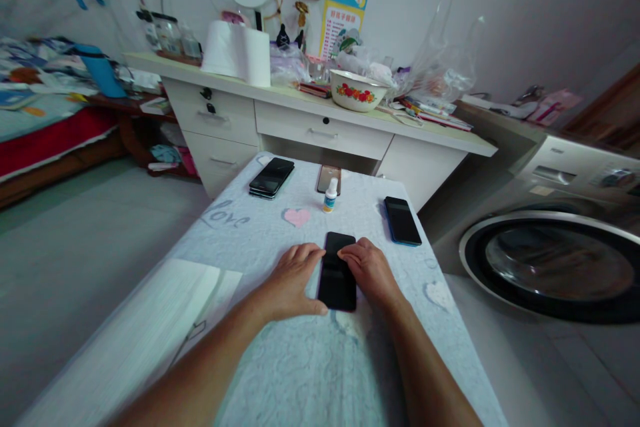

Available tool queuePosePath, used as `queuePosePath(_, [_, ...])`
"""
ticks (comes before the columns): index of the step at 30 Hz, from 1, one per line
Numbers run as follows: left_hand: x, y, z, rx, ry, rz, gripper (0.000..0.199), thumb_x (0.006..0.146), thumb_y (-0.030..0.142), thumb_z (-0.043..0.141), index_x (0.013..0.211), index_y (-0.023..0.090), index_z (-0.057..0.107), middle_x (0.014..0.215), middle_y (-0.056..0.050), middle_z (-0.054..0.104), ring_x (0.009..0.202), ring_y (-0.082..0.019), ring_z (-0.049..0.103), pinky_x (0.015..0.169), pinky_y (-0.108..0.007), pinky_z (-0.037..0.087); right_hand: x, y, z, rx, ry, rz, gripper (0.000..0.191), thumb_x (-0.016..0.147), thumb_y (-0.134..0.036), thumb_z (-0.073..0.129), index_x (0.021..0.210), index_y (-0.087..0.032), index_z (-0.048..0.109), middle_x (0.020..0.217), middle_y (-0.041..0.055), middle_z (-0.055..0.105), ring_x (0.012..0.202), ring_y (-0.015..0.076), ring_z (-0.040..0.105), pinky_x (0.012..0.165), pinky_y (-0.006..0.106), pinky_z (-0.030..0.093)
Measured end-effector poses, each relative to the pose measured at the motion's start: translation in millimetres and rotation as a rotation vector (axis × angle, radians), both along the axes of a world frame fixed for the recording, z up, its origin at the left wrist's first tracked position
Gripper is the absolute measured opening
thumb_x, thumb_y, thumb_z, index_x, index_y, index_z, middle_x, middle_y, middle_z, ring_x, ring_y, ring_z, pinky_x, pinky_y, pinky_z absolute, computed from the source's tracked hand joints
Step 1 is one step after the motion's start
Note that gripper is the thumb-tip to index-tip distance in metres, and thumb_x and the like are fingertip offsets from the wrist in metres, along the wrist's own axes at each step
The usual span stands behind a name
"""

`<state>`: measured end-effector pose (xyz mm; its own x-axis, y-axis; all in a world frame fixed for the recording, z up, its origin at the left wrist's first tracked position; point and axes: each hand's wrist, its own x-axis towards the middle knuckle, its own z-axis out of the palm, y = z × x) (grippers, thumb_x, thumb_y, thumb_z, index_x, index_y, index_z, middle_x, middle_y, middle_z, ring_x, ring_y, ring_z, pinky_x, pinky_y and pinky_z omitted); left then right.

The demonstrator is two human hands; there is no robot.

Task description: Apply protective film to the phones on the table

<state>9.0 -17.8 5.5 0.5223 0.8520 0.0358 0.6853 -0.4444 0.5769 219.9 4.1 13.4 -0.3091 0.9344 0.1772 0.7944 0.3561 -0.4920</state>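
Presumably light, stiff, slick and fragile: a black phone (pixel 338 283) to take by its long edges, flat on the worktop (pixel 280 367) between left grip (pixel 294 281) and right grip (pixel 370 270). Half-open along its near-left edge with the left; curled over its far-right part with the right, cannot tell whether pinching anything. Beyond both, a small bottle (pixel 331 197) and farther floral bowl (pixel 350 99), contents unclear.

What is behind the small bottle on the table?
Behind the bottle lies a flat brown-edged object, perhaps a phone case. Most of it shows; the part hidden by the bottle cannot be seen.
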Motion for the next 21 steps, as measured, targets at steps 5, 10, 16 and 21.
queuePosePath(5, [0, 0, -1.2, 0.001, -0.008, -0.008, 0.088, 0.057, 0.040, 0.075, 0.133, 0.023, 0.034, 0.136, -0.009, 0.036, 0.124, -0.029, 0.034, 0.105, -0.043, 0.029, 1, 3, -3.6, 0.048, 0.000, -0.149, 0.022, 0.091, -0.025, 0.049, 0.098, -0.023, 0.070, 0.088, 0.0044, 0.059, 0.083, 0.0144, 0.059, 0.078, 0.024, 0.042])
queuePosePath(10, [0, 0, -3.2, 0.014, -0.002, -0.010, 0.089, 0.056, 0.040, 0.075, 0.134, 0.021, 0.035, 0.136, -0.009, 0.037, 0.124, -0.029, 0.034, 0.105, -0.042, 0.030, 1, 3, -2.4, 0.043, -0.005, -0.157, 0.022, 0.091, -0.024, 0.049, 0.096, -0.022, 0.071, 0.087, 0.0048, 0.060, 0.082, 0.0143, 0.059, 0.078, 0.023, 0.042])
queuePosePath(16, [0, 0, -3.3, 0.025, 0.005, -0.004, 0.088, 0.057, 0.040, 0.075, 0.134, 0.021, 0.035, 0.135, -0.009, 0.036, 0.124, -0.029, 0.034, 0.106, -0.041, 0.029, 1, -1, 2.4, 0.018, -0.010, -0.086, 0.018, 0.088, -0.022, 0.053, 0.093, -0.021, 0.070, 0.087, 0.0040, 0.060, 0.083, 0.0139, 0.059, 0.077, 0.023, 0.042])
queuePosePath(21, [-1, 0, -2.1, 0.005, -0.003, -0.006, 0.088, 0.057, 0.041, 0.075, 0.134, 0.023, 0.034, 0.136, -0.008, 0.037, 0.125, -0.029, 0.033, 0.106, -0.042, 0.029, 0, -4, 8.1, -0.025, 0.002, -0.036, 0.016, 0.087, -0.020, 0.055, 0.092, -0.021, 0.070, 0.086, 0.0035, 0.061, 0.081, 0.0137, 0.059, 0.075, 0.023, 0.043])
